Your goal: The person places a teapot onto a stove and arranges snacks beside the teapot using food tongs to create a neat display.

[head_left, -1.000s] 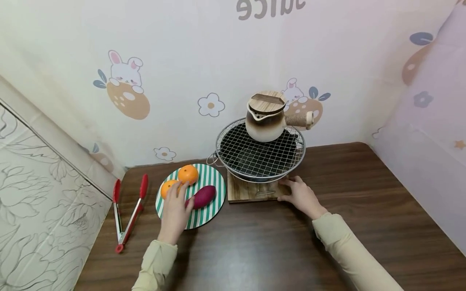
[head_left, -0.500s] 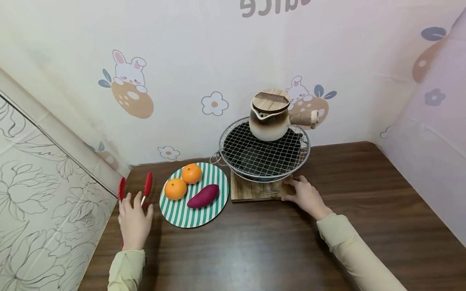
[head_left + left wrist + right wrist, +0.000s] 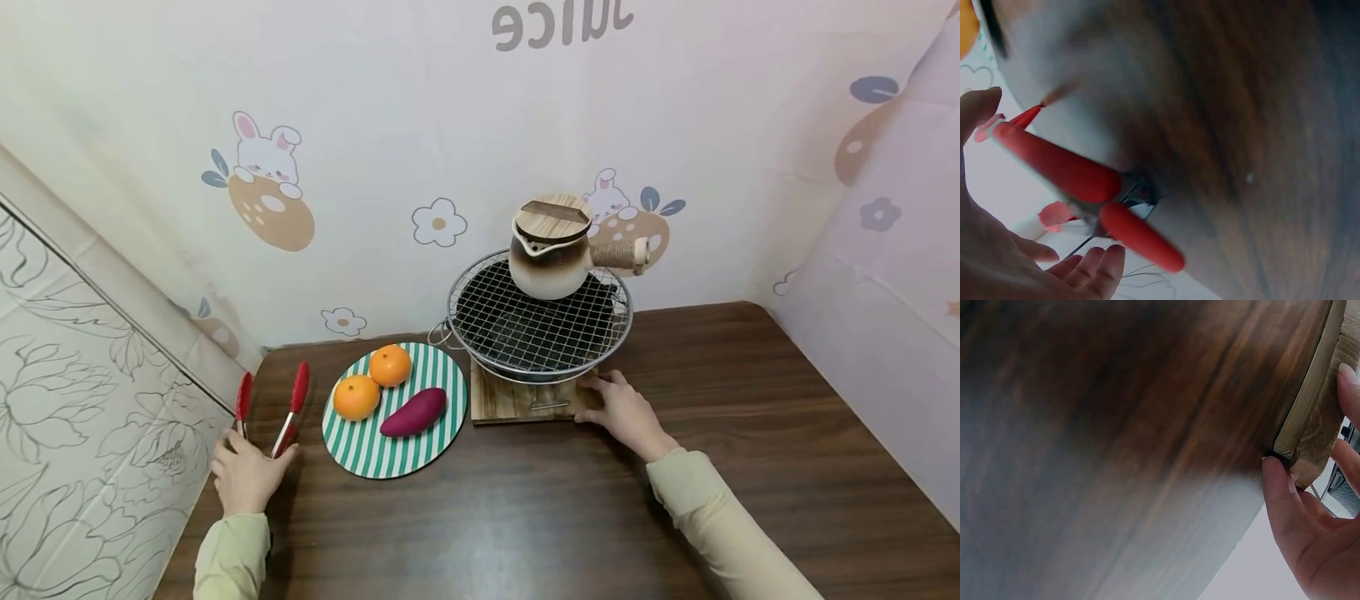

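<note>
Presumably light and springy, the red tongs lie on the worktop, best squeezed around both arms midway. The left hand is spread around them, thumb apart; the right hand pinches the corner of the wooden board.

Tongs in overhead and left wrist views

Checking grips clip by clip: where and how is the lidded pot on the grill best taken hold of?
Likely by the cord-wrapped handle, from the person's right, with a wraparound grip: it juts rightward from the rounded pot, nothing over it.
</note>
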Demonstrator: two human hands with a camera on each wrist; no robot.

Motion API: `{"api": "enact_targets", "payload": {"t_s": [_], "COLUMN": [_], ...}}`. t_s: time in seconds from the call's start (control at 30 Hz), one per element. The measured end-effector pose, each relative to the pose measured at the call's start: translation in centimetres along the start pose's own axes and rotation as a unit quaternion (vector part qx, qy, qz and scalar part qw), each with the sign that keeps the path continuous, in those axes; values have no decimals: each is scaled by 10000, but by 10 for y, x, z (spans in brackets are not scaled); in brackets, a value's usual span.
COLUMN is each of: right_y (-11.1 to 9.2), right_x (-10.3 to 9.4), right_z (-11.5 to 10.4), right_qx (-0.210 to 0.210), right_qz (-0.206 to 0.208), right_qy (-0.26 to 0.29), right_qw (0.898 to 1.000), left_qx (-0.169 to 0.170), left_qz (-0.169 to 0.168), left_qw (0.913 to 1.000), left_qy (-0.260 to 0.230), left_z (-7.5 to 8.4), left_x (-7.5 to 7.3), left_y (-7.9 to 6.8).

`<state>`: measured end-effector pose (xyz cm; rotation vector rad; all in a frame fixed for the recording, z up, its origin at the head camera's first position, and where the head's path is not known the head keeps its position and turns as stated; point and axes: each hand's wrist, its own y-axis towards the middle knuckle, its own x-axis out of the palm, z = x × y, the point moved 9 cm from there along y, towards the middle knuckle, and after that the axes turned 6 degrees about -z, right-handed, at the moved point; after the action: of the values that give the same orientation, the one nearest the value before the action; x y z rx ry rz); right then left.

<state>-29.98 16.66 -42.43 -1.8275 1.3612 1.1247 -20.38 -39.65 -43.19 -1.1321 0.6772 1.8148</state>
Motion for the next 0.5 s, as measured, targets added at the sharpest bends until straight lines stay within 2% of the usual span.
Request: {"api": "enact_targets", "payload": {"t_s": [0.1, 0.27, 0.4, 0.5], "right_y": [0, 0, 0, 0], "right_x": [2, 2, 2, 3], "right_z": [-1, -1, -1, 0], "right_qx": [-13, -5, -24, -30], "right_qz": [-41, -59, -47, -53], "right_qy": [12, 19, 5, 6], "right_qw": [10000, 10000, 10000, 10000], "left_qx": [-214, -433, -455, -415], "left_qz": [-51, -329, -579, -637], "left_qw": [9997, 9985, 9973, 9971], "left_qy": [94, 87, 35, -21], "left_z": [-8, -17, -21, -21], "left_x": [3, 9, 11, 12], "left_y": [3, 7, 8, 9]}}
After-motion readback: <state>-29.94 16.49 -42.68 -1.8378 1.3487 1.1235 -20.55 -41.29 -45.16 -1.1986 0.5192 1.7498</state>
